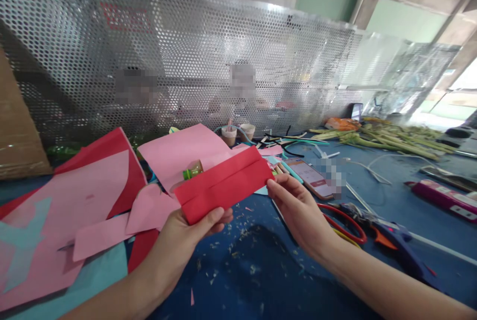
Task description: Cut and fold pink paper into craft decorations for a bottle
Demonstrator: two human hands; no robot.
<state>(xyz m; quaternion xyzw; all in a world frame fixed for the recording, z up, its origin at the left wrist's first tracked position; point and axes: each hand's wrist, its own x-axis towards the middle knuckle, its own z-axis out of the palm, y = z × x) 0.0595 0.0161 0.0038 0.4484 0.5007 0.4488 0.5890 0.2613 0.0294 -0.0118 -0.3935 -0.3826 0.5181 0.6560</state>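
Note:
A folded strip of red paper [223, 183] is held up over the table, tilted with its right end higher, and a crease runs along its length. My left hand [199, 228] grips its lower left edge, thumb on the front and fingers behind. At the right end my right hand [294, 205] pinches the corner between thumb and fingertips. Behind the strip a small bottle with a green cap [193, 171] lies on pink paper [182, 148]. Cut pieces of pink paper [152, 210] spread to the left of my left hand.
Red-handled scissors [346, 223] and a blue glue gun [395, 238] lie right of my right hand. Beyond are a phone [311, 178], a purple power strip [443, 198], paper cups [229, 135] and dry stalks [387, 138]. A perforated metal screen [194, 61] stands behind; people show through it.

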